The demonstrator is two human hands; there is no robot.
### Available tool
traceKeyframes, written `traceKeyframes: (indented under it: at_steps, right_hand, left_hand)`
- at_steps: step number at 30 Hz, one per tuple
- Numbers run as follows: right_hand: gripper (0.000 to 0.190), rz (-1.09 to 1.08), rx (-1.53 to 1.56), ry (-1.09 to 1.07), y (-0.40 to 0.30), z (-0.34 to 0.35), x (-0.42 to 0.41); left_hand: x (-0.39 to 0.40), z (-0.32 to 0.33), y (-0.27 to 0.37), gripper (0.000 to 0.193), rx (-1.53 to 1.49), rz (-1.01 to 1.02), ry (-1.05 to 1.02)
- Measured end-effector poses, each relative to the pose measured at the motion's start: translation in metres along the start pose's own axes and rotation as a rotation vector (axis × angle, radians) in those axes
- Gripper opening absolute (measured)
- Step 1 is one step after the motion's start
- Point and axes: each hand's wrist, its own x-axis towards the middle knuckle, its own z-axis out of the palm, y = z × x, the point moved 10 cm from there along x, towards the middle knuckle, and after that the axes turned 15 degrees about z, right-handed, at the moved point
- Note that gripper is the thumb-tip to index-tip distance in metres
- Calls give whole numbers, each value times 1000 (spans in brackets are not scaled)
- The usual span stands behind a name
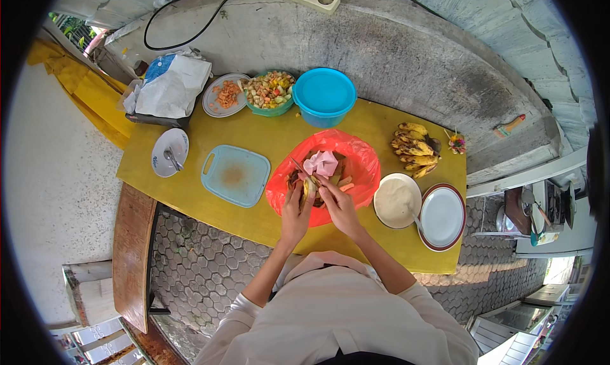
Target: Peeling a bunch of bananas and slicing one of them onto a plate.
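Note:
Over a red plastic bag (360, 160) spread on the yellow table, my left hand (296, 213) grips a banana (309, 189) with yellow and dark peel. My right hand (337, 204) holds a knife (301, 167), its blade slanting up and left across the banana's far end. Inside the bag lie peels, orange pieces and a crumpled pink paper (322, 163). A bowl of pale batter (394, 198) with a spoon stands right of my right hand. To the left of the bag rests a light-blue cutting board (237, 175) with a brown stain.
At the back are a lidded blue tub (325, 95), a green bowl of diced fruit (269, 92) and a plate of orange pieces (226, 95). A banana bunch (415, 149) and a brown-rimmed plate (442, 217) lie right. A white bowl with a spoon (170, 153) sits left, beside a wooden bench (131, 255).

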Motion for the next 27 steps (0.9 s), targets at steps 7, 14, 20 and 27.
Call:
traceKeyframes:
  at_steps: [7,14,20,27]
  right_hand:
    - [36,166,182,-69,14,0,-1]
    - [39,383,509,-212,28,0,0]
    - [44,433,708,-209,32,-12,3]
    - [24,425,772,-51,36,-34,14]
  left_hand:
    - [-3,1,3,38,-6,-37,-24]
    - [-13,7,-7,36,-259,-44,64]
    - [-16,11,-19,46,-713,-200,204]
    - [-24,-13,-49,39,-859,-336,518]
